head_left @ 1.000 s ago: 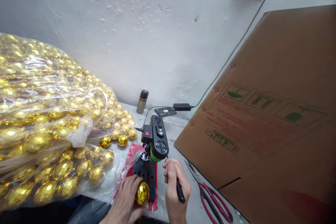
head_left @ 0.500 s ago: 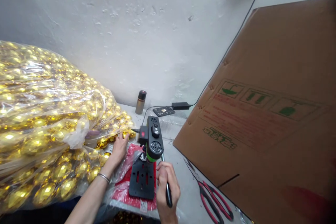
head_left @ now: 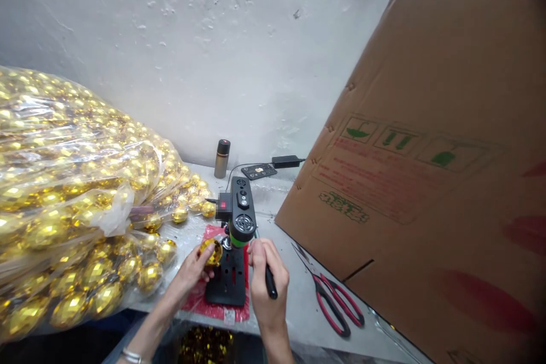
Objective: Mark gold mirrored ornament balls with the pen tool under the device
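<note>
My left hand (head_left: pixel 194 268) is closed on a shiny gold faceted ball (head_left: pixel 210 252), held just left of a black machine (head_left: pixel 242 211) with round grilles. That machine stands on a slotted black base plate (head_left: pixel 226 287), over a red plastic sheet (head_left: pixel 198 300). My right hand (head_left: pixel 269 278) grips a thin-shafted tool by its black handle (head_left: pixel 271 283), right beside the machine. Where the tool's tip reaches is hidden behind the machine. Left of my left hand, a clear plastic bag (head_left: pixel 81 165) bulges with many gold balls.
Red-and-black scissors (head_left: pixel 330 296) lie right of my right hand, near a large cardboard box (head_left: pixel 384 182). At the back stand a dark-capped bottle (head_left: pixel 222 160), a phone-like black slab (head_left: pixel 259 171) and a power adapter (head_left: pixel 285 161). Gold pieces (head_left: pixel 205 347) show below the table edge.
My left hand has drawn back from the pile of gold balls toward the machine's base, with one ball now in it. My right hand keeps its tool beside the machine. The view has shifted slightly.
</note>
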The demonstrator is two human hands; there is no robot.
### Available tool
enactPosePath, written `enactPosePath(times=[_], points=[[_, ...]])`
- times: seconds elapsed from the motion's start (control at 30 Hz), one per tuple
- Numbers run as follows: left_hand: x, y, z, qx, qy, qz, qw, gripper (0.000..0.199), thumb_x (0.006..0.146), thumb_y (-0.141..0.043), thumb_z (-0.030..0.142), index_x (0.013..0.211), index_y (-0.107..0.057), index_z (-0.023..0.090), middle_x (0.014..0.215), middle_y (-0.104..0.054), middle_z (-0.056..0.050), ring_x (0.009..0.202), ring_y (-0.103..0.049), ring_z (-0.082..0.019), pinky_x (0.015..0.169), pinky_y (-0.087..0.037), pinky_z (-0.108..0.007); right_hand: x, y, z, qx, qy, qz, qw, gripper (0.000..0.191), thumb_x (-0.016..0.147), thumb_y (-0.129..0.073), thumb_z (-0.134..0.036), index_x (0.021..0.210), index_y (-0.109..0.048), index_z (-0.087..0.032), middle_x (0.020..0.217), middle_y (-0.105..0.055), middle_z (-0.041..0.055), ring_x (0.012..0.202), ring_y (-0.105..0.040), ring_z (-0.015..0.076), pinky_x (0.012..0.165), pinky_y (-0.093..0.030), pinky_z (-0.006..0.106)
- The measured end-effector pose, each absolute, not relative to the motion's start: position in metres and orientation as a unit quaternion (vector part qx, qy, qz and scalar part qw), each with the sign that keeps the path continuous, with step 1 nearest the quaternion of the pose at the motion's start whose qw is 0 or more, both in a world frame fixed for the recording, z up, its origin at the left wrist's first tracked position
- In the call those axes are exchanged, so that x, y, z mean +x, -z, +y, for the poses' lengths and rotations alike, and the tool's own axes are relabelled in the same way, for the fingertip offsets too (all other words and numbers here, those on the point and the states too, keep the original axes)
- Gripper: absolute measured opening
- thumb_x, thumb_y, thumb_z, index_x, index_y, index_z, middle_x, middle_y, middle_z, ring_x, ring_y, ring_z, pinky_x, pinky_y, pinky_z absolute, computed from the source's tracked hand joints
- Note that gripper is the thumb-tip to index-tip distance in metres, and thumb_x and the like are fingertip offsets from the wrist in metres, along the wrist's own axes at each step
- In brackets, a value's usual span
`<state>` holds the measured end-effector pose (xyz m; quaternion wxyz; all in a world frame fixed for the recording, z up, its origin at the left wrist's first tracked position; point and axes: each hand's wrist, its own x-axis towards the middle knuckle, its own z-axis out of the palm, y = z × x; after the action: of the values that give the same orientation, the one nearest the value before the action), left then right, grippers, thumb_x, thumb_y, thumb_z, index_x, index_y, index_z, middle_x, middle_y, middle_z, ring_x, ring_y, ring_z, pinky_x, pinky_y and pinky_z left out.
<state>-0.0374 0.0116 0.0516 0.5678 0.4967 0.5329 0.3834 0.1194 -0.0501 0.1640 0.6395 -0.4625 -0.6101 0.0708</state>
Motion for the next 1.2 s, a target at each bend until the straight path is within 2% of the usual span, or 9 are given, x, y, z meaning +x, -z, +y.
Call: enactPosePath(times=[0.07, 0.13, 0.27, 0.37, 0.43, 0.73, 1.0, 1.2], points=[[-0.031, -0.044, 0.002, 0.476, -0.393, 0.534, 0.578, 0.082, 0.069, -0.061, 0.084, 0.115, -0.062, 0.015, 0.070, -0.067, 0.001, 0.058, -0.063, -0.019, 0.053, -0.047, -0.028, 0.120, -0.169, -0.050, -0.470, -0.068, -0.614, 0.630, 0.033, 0.104, -0.041, -0.017, 0.072, -0.048, -0.022, 0.066, -0.048, -0.0043, 0.058, -0.050, 0.0093, 0.056, -0.041, 0.019], [-0.025, -0.035, -0.001, 0.484, -0.408, 0.546, 0.550, 0.083, 0.068, -0.065, 0.082, 0.119, -0.063, 0.016, 0.072, -0.069, 0.000, 0.064, -0.066, -0.021, 0.056, -0.049, -0.029, 0.121, -0.171, -0.050, -0.471, -0.067, -0.618, 0.626, 0.034, 0.104, -0.041, -0.017, 0.071, -0.047, -0.022, 0.066, -0.048, -0.0043, 0.058, -0.050, 0.0094, 0.055, -0.040, 0.019], [-0.016, -0.022, -0.002, 0.535, -0.431, 0.530, 0.497, 0.070, 0.074, -0.068, 0.071, 0.121, -0.064, 0.019, 0.098, -0.077, -0.008, 0.088, -0.073, -0.028, 0.075, -0.058, -0.037, 0.122, -0.168, -0.051, -0.466, -0.071, -0.621, 0.626, 0.032, 0.104, -0.041, -0.017, 0.074, -0.050, -0.022, 0.068, -0.051, -0.0036, 0.061, -0.053, 0.0098, 0.058, -0.043, 0.019], [-0.013, -0.019, -0.004, 0.579, -0.434, 0.522, 0.450, 0.060, 0.079, -0.069, 0.059, 0.124, -0.061, 0.020, 0.117, -0.076, -0.012, 0.107, -0.072, -0.033, 0.093, -0.057, -0.045, 0.122, -0.165, -0.052, -0.465, -0.075, -0.621, 0.626, 0.031, 0.104, -0.041, -0.018, 0.076, -0.052, -0.022, 0.069, -0.052, -0.0032, 0.063, -0.054, 0.0102, 0.059, -0.043, 0.019], [-0.013, -0.019, -0.005, 0.600, -0.425, 0.528, 0.424, 0.059, 0.081, -0.068, 0.054, 0.127, -0.059, 0.020, 0.124, -0.074, -0.014, 0.114, -0.071, -0.035, 0.099, -0.055, -0.049, 0.121, -0.164, -0.053, -0.465, -0.077, -0.622, 0.625, 0.031, 0.104, -0.041, -0.018, 0.076, -0.052, -0.022, 0.070, -0.052, -0.0030, 0.063, -0.053, 0.0105, 0.059, -0.043, 0.020], [-0.016, -0.022, -0.007, 0.689, -0.378, 0.510, 0.349, 0.056, 0.082, -0.070, 0.040, 0.133, -0.057, 0.021, 0.131, -0.071, -0.017, 0.118, -0.070, -0.037, 0.101, -0.056, -0.053, 0.120, -0.163, -0.055, -0.470, -0.086, -0.617, 0.625, 0.031, 0.105, -0.040, -0.021, 0.077, -0.053, -0.022, 0.070, -0.053, -0.0018, 0.063, -0.053, 0.0120, 0.060, -0.044, 0.023], [-0.018, -0.009, -0.017, 0.721, -0.370, 0.475, 0.342, 0.056, 0.081, -0.071, 0.031, 0.134, -0.055, 0.022, 0.123, -0.074, -0.015, 0.110, -0.073, -0.034, 0.096, -0.059, -0.049, 0.120, -0.159, -0.055, -0.466, -0.092, -0.607, 0.637, 0.031, 0.106, -0.041, -0.022, 0.079, -0.056, -0.022, 0.072, -0.054, -0.0016, 0.063, -0.053, 0.0114, 0.059, -0.044, 0.021], [-0.015, -0.011, -0.012, 0.691, -0.379, 0.498, 0.360, 0.058, 0.080, -0.073, 0.043, 0.131, -0.057, 0.020, 0.125, -0.073, -0.016, 0.113, -0.071, -0.036, 0.099, -0.056, -0.052, 0.120, -0.158, -0.056, -0.466, -0.095, -0.606, 0.637, 0.030, 0.106, -0.041, -0.024, 0.080, -0.056, -0.021, 0.073, -0.055, -0.0012, 0.064, -0.054, 0.0117, 0.060, -0.045, 0.022]])
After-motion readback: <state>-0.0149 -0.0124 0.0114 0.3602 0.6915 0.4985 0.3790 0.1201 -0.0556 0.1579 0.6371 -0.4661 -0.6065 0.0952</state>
